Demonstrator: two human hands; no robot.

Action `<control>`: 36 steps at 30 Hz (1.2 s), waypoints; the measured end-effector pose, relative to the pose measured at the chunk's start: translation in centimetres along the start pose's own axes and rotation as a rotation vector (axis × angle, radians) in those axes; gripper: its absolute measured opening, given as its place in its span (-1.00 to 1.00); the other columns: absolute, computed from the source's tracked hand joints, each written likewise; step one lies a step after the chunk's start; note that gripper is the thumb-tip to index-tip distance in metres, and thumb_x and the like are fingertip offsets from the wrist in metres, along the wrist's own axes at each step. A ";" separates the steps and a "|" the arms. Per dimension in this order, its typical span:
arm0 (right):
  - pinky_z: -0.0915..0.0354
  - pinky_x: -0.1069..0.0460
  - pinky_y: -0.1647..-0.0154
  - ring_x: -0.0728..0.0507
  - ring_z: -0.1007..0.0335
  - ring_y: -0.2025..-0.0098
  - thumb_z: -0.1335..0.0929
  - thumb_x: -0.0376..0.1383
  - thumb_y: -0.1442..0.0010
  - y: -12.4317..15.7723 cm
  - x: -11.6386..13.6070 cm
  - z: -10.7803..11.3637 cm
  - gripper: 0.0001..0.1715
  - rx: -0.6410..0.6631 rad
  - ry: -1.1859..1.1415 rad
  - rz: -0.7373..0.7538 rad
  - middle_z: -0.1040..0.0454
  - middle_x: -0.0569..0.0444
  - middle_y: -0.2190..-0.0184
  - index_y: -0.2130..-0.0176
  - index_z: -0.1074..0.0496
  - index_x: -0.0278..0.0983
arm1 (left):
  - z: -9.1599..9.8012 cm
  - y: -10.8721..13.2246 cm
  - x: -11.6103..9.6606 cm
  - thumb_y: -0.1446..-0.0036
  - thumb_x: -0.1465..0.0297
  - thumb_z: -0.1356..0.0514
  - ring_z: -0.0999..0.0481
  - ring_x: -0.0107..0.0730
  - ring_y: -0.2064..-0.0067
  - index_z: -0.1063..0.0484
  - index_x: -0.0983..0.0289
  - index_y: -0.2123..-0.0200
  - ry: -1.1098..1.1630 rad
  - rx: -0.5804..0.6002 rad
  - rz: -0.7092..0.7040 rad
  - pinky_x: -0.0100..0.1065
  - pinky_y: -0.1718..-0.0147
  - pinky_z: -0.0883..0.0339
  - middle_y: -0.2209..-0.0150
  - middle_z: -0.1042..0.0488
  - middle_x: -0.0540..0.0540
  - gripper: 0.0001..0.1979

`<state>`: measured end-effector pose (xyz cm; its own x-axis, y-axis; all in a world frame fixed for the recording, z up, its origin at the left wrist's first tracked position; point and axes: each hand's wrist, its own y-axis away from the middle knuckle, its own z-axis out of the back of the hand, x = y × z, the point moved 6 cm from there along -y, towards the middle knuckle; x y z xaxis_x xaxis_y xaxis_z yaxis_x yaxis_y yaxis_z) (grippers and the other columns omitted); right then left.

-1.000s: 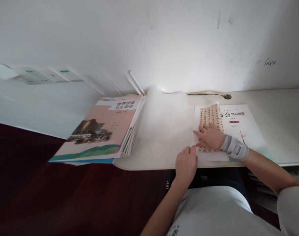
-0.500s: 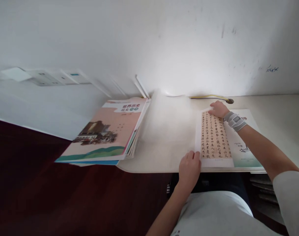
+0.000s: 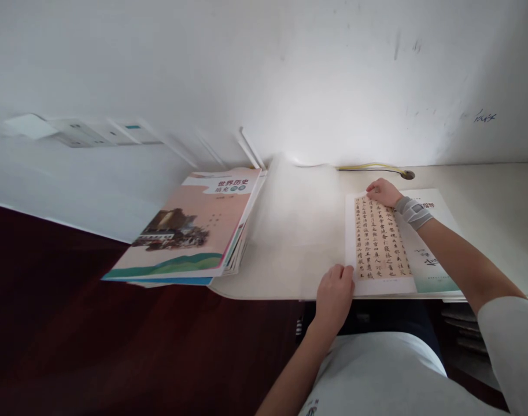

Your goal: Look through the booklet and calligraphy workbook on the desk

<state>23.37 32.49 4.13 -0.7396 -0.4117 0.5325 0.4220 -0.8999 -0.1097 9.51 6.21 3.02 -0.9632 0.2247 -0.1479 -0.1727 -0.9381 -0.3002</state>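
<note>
Presently, a calligraphy copy sheet (image 3: 380, 242) is held flat on a calligraphy practice booklet (image 3: 435, 260), near the front edge of the desk (image 3: 493, 214). The left hand (image 3: 335, 292) is set at the sheet's lower left corner with the fingers bent and close together. Whether the paper's edge is pinched or only pressed cannot be told. The right hand (image 3: 383, 192) is laid on the sheet's top edge, fingers together and pressed down flat, with nothing clamped. A grey wrist brace (image 3: 413, 212) is worn on that arm.

As far as can be judged, the sheet is already spread out and lined up over the left part of the booklet, and the smoothing seems nearly done. A large translucent paper (image 3: 296, 231) lies just to the left and touches the sheet's left edge, but it is not drawn over the characters.

By count, one copy sheet, one booklet, one translucent paper, one brace and two hands are seen. One stack of textbooks (image 3: 189, 231) is seen at the left, overhanging the desk edge. It has several volumes, but their number cannot be counted. One yellow cable (image 3: 368, 168) is seen along the wall.
</note>
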 end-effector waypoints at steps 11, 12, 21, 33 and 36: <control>-0.26 -0.05 0.05 -0.12 -0.38 0.18 -0.34 -0.22 -0.01 -0.3 -1.6 -0.6 -0.62 -0.115 -0.357 -0.063 -0.48 -0.03 0.17 0.16 -0.49 -0.33 | 0.9 0.6 -0.2 -0.15 0.55 0.00 -0.40 -0.36 0.36 -0.36 0.28 0.28 0.083 -0.130 -0.026 -0.33 0.35 -0.34 0.42 -0.40 0.07 -0.83; -0.25 -0.05 0.03 -0.12 -0.37 0.15 -0.32 -0.19 -0.03 -0.2 -2.0 -0.4 -0.59 -0.150 -0.365 -0.089 -0.49 -0.04 0.16 0.14 -0.47 -0.34 | 1.5 0.7 -0.9 -0.17 0.50 -0.02 -0.42 -0.34 0.33 -0.37 0.28 0.25 0.105 -0.170 -0.061 -0.31 0.32 -0.35 0.39 -0.42 0.10 -0.85; -0.29 -0.01 0.24 -0.10 -0.34 0.35 -0.26 0.04 -0.03 0.6 -4.5 1.1 -0.50 -0.211 -0.359 -0.190 -0.48 0.04 0.43 0.36 -0.44 -0.34 | 0.9 0.7 -7.0 -0.15 0.58 0.05 -0.13 -0.13 -0.24 -0.21 0.49 -0.10 0.121 -0.316 -0.420 -0.13 -0.12 -0.22 -0.09 -0.35 0.34 -0.57; -0.24 -0.03 0.15 -0.14 -0.35 0.25 -0.31 -0.22 0.08 -0.3 -4.4 -0.2 -0.67 -0.118 -0.114 -0.161 -0.49 -0.04 0.28 0.30 -0.47 -0.35 | -1.2 2.0 -7.7 -0.15 0.61 0.04 -0.09 -0.04 -0.23 -0.28 0.57 -0.03 0.059 -0.230 -0.412 -0.06 -0.14 -0.20 -0.07 -0.34 0.42 -0.63; -0.24 -0.03 0.15 -0.15 -0.35 0.25 -0.31 -0.21 0.07 -0.2 -4.0 -0.1 -0.65 -0.108 -0.094 -0.141 -0.49 -0.05 0.28 0.28 -0.47 -0.36 | -1.5 2.2 -7.0 -0.16 0.60 0.04 -0.05 -0.10 -0.25 -0.26 0.54 -0.05 0.079 -0.200 -0.404 -0.05 -0.16 -0.15 -0.08 -0.33 0.41 -0.62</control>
<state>26.17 34.32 1.98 -0.7328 -0.2699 0.6247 0.2551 -0.9600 -0.1155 16.16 2.98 1.94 -0.8068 0.5887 -0.0503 -0.4808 -0.7036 -0.5233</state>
